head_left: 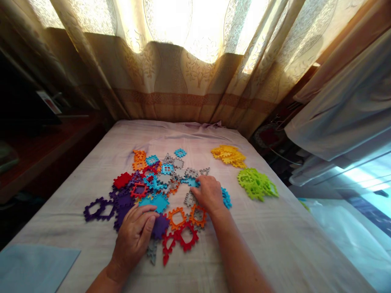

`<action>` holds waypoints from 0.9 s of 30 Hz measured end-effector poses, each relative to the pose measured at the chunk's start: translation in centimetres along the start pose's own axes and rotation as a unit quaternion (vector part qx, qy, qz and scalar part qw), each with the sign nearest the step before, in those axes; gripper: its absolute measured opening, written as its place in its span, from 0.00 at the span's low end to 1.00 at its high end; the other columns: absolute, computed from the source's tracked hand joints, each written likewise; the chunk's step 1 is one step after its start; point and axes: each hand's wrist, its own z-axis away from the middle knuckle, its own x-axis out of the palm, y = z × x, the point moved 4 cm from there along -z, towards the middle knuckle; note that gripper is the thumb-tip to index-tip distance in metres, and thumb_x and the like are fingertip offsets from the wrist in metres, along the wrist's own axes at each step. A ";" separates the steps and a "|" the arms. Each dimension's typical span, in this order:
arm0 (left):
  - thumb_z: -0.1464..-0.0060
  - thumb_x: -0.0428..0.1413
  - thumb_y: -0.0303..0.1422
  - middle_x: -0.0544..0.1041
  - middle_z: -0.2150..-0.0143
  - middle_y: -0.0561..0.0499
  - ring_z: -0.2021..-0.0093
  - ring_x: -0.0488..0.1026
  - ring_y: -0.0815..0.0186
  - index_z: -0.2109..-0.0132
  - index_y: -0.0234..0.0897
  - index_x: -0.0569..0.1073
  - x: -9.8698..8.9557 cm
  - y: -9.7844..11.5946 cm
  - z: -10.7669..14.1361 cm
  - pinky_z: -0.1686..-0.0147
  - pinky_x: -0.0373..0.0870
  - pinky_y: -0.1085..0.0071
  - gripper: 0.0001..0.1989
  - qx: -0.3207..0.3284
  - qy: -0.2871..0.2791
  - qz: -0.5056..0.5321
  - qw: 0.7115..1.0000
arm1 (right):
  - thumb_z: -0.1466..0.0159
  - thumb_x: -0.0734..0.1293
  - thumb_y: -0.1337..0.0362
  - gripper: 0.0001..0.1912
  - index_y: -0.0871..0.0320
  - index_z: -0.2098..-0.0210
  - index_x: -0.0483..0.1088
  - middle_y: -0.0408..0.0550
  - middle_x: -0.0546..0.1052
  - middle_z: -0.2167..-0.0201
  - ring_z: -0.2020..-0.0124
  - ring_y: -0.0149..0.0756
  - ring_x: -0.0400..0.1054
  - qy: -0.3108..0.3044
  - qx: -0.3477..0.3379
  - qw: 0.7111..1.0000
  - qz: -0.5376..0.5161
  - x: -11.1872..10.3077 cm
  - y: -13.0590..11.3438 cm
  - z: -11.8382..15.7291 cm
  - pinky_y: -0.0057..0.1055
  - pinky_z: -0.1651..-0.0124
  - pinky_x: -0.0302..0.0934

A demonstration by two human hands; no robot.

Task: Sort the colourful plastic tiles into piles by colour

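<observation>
A mixed pile of flat, notched plastic pieces in purple, red, orange, blue and grey lies on the sheet-covered surface. My left hand (136, 230) rests over the near left of the pile, fingers loosely bent, beside a purple piece (160, 226) and a large blue piece (155, 201). At the pile's right side my right hand (209, 193) has its fingers curled down at a blue piece (192, 181), above a grey piece (190, 198). Whether the fingertips grip it is hard to tell. Red pieces (187, 237) lie between the hands, nearer the front.
A yellow heap (229, 155) and a lime green heap (257, 184) of similar pieces lie to the right. A pale blue sheet (36, 266) is at the front left. Curtains (183, 81) hang behind the far edge; a dark wooden surface (61, 142) stands left.
</observation>
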 end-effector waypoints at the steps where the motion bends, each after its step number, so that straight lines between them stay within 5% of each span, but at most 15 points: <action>1: 0.36 0.47 0.33 0.80 0.57 0.51 0.54 0.76 0.63 0.59 0.44 0.76 0.0 -0.2 0.0 0.41 0.64 0.60 0.12 -0.014 0.006 0.001 1.000 | 0.40 0.68 0.60 0.10 0.56 0.59 0.74 0.54 0.78 0.60 0.54 0.46 0.68 0.001 0.001 1.000 0.005 0.1 0.0 0.0 0.38 0.54 0.59; 11: 0.37 0.49 0.34 0.80 0.54 0.50 0.51 0.76 0.62 0.56 0.43 0.75 0.2 -0.8 0.1 0.40 0.63 0.57 0.10 -0.029 0.028 -0.009 0.999 | 0.42 0.71 0.60 0.17 0.57 0.55 0.71 0.54 0.76 0.56 0.54 0.46 0.68 0.010 0.016 1.000 0.007 0.3 0.7 -0.1 0.38 0.53 0.59; 16: 0.38 0.50 0.35 0.80 0.54 0.51 0.50 0.76 0.62 0.56 0.44 0.75 0.4 -1.0 0.2 0.40 0.63 0.57 0.10 -0.025 0.024 -0.009 0.999 | 0.43 0.68 0.65 0.15 0.57 0.55 0.71 0.52 0.74 0.56 0.57 0.40 0.70 0.023 0.036 0.994 -0.098 0.6 1.1 -0.4 0.36 0.54 0.62; 22: 0.38 0.50 0.36 0.80 0.53 0.50 0.50 0.76 0.61 0.56 0.44 0.75 0.6 -1.3 0.3 0.40 0.63 0.55 0.10 -0.021 0.022 -0.017 0.999 | 0.44 0.64 0.68 0.09 0.56 0.64 0.72 0.45 0.77 0.64 0.68 0.32 0.71 0.019 0.065 0.957 -0.284 0.2 2.2 -1.1 0.31 0.60 0.65; 27: 0.38 0.50 0.35 0.80 0.53 0.50 0.51 0.76 0.62 0.55 0.45 0.75 0.6 -1.2 0.2 0.40 0.63 0.56 0.09 -0.006 0.024 -0.020 0.999 | 0.47 0.65 0.64 0.09 0.57 0.66 0.74 0.43 0.78 0.71 0.73 0.31 0.70 -0.058 0.142 0.918 -0.367 -2.3 6.7 -0.9 0.28 0.69 0.64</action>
